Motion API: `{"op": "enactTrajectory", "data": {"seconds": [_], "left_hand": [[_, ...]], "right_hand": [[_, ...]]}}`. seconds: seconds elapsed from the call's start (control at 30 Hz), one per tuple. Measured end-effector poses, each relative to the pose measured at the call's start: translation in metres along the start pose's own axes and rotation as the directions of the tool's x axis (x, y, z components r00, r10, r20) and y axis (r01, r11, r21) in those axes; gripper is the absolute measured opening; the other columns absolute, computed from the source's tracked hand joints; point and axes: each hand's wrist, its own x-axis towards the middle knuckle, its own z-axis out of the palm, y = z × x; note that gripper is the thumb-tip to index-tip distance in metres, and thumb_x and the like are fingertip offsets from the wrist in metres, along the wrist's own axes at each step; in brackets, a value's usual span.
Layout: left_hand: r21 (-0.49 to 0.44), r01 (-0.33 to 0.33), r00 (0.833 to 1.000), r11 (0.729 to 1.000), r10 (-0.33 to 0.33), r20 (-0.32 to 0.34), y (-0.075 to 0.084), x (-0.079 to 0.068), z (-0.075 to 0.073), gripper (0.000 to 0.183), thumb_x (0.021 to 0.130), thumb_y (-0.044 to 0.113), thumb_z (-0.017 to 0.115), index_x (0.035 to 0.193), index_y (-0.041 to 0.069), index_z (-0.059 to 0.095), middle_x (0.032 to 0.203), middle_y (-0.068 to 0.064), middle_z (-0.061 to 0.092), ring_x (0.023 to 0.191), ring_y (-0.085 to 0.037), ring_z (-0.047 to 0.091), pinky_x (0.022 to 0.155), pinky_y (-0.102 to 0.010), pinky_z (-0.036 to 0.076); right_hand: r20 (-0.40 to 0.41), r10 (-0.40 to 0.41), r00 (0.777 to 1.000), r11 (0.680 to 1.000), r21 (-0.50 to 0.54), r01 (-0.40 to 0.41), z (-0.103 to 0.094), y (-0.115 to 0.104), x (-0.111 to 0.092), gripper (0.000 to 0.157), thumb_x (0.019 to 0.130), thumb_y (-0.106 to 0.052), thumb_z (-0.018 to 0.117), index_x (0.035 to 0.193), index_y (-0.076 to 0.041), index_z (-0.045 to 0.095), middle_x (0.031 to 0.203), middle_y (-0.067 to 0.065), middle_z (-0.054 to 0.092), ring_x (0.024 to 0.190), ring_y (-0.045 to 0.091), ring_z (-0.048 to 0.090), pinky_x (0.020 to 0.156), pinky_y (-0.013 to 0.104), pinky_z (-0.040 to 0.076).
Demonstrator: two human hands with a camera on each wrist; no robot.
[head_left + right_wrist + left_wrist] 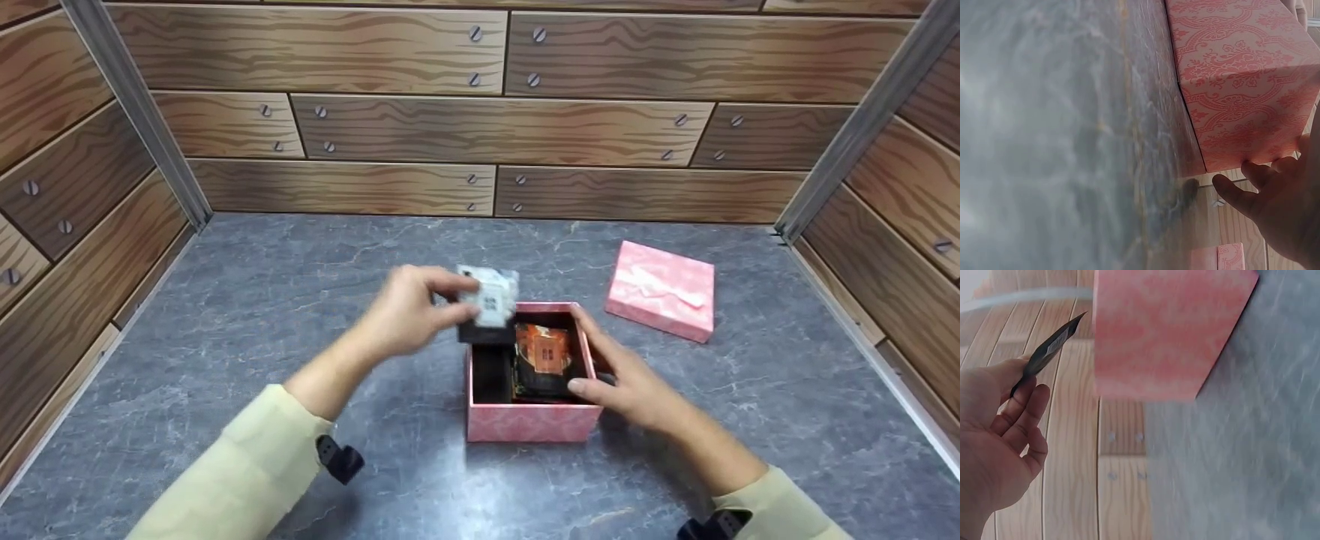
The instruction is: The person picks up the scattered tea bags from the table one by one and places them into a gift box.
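My left hand pinches a small flat sachet, pale with a black lower band, between thumb and fingers above the box's left side. Seen edge-on in the left wrist view, the sachet shows a dark side with a small printed label. Below stands an open pink patterned box with a dark inside. Its right half holds orange-and-black sachets, seemingly stacked. My right hand grips the box's right wall, thumb at the front rim. In the right wrist view, its fingers touch the box's outside.
A pink lid with a pale bow design lies on the grey marbled table, behind and right of the box. Wood-patterned panels enclose the back and both sides.
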Motion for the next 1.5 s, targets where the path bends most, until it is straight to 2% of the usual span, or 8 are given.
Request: {"op": "enactTrajectory", "data": {"seconds": [0.07,0.17,0.3,0.53,0.7,0.87,1.1,1.5], "left_hand": [[0.018,-0.024,0.999,1.0,0.024,0.03,0.004,0.0,0.01,0.031,0.092,0.013,0.083,0.122,0.008,0.079,0.106,-0.004,0.079,0.075,-0.015,0.062,0.063,-0.027,0.051],[0.05,-0.046,0.997,0.998,0.042,0.07,0.008,0.0,0.025,0.033,0.092,0.016,0.083,0.124,0.008,0.078,0.114,-0.006,0.079,0.094,-0.018,0.072,0.082,-0.032,0.058],[0.089,-0.094,0.991,0.992,0.084,0.108,0.009,0.003,0.041,0.033,0.093,0.016,0.083,0.124,0.006,0.079,0.121,-0.009,0.077,0.115,-0.023,0.072,0.103,-0.038,0.055],[0.148,-0.194,0.97,0.97,0.168,0.174,0.011,0.009,0.059,0.03,0.093,0.014,0.084,0.121,0.005,0.08,0.115,-0.007,0.079,0.104,-0.019,0.075,0.095,-0.035,0.058],[0.224,-0.258,0.953,0.94,0.21,0.218,0.012,0.015,0.068,0.021,0.091,0.016,0.085,0.11,0.009,0.082,0.09,0.002,0.078,0.078,-0.012,0.065,0.077,-0.032,0.056],[0.3,-0.266,0.95,0.916,0.196,0.245,0.012,0.02,0.074,0.011,0.091,0.019,0.086,0.094,0.012,0.078,0.07,0.008,0.062,0.065,-0.009,0.052,0.065,-0.031,0.047],[0.428,-0.265,0.95,0.864,0.157,0.271,0.012,0.022,0.08,0.031,0.089,0.025,0.086,0.074,0.016,0.061,0.06,0.011,0.046,0.06,-0.013,0.046,0.059,-0.033,0.042],[0.553,-0.23,0.96,0.801,0.093,0.264,0.015,0.024,0.087,0.033,0.087,0.034,0.087,0.073,0.017,0.062,0.061,0.008,0.048,0.063,-0.018,0.053,0.062,-0.039,0.049]], "right_hand": [[-0.001,-0.007,1.0,1.0,0.005,0.007,0.0,0.001,0.0,0.096,0.097,-0.02,0.074,0.172,-0.017,0.015,0.17,0.022,0.029,0.138,0.036,0.053,0.11,0.045,0.045],[-0.008,-0.01,1.0,1.0,0.001,0.01,0.0,0.002,0.0,0.095,0.096,-0.02,0.074,0.172,-0.016,0.017,0.17,0.022,0.029,0.139,0.036,0.052,0.11,0.044,0.045],[-0.004,0.015,1.0,1.0,0.003,-0.015,0.001,0.002,0.0,0.096,0.096,-0.022,0.074,0.172,-0.021,0.015,0.17,0.022,0.029,0.139,0.037,0.052,0.111,0.051,0.045],[-0.006,0.009,1.0,1.0,-0.018,-0.009,0.0,0.002,0.001,0.096,0.096,-0.022,0.074,0.172,-0.018,0.015,0.171,0.021,0.025,0.145,0.04,0.044,0.112,0.06,0.04],[-0.011,-0.002,1.0,1.0,-0.03,0.002,0.0,0.002,0.001,0.096,0.096,-0.022,0.074,0.172,-0.017,0.015,0.172,0.02,0.025,0.144,0.04,0.045,0.113,0.06,0.038],[-0.006,0.002,1.0,1.0,-0.016,-0.002,0.0,0.002,0.0,0.097,0.096,-0.021,0.074,0.172,-0.02,0.014,0.169,0.021,0.032,0.135,0.034,0.056,0.109,0.049,0.046],[0.012,-0.01,1.0,0.999,0.048,0.01,0.0,0.002,0.001,0.096,0.097,-0.016,0.073,0.172,-0.017,0.014,0.165,0.023,0.039,0.13,0.034,0.06,0.105,0.04,0.051],[0.01,-0.027,1.0,0.999,0.041,0.027,0.0,0.001,0.0,0.094,0.097,-0.015,0.073,0.171,-0.013,0.016,0.165,0.025,0.038,0.132,0.034,0.057,0.105,0.038,0.051]]}}
